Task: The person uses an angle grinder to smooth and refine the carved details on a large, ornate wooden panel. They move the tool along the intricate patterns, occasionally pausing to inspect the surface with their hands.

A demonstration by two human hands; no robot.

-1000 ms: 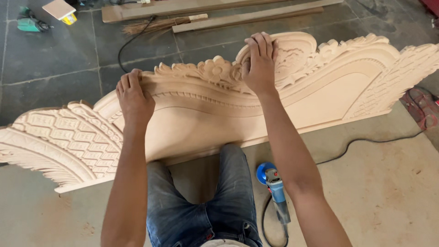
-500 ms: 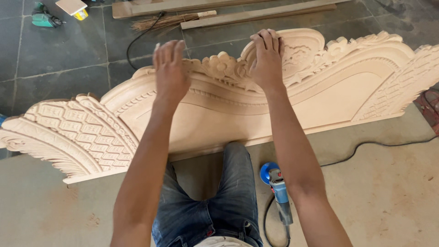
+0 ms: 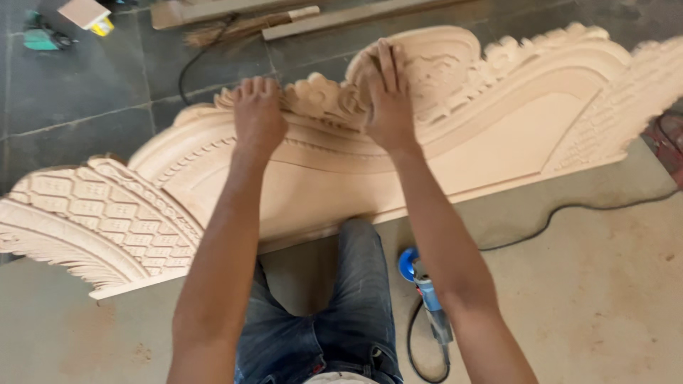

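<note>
A long carved wooden panel (image 3: 491, 142) of pale wood lies flat on the floor across the view, with floral relief along its top edge and a scale pattern at its left end. My left hand (image 3: 257, 117) grips the carved upper edge left of the centre. My right hand (image 3: 389, 107) presses flat on the carved crest near the middle, fingers pointing away from me. Both arms are stretched forward over the panel. My legs in blue jeans (image 3: 341, 320) reach under its near edge.
A blue angle grinder (image 3: 425, 291) with a black cable lies on the beige sheet (image 3: 590, 299) right of my leg. Wooden planks (image 3: 341, 18) and a broom lie on dark tiles behind the panel. A green tool (image 3: 43, 39) and a small box sit far left.
My left hand has slid rightwards along the carved top edge, closer to my right hand. My right hand stays on the crest.
</note>
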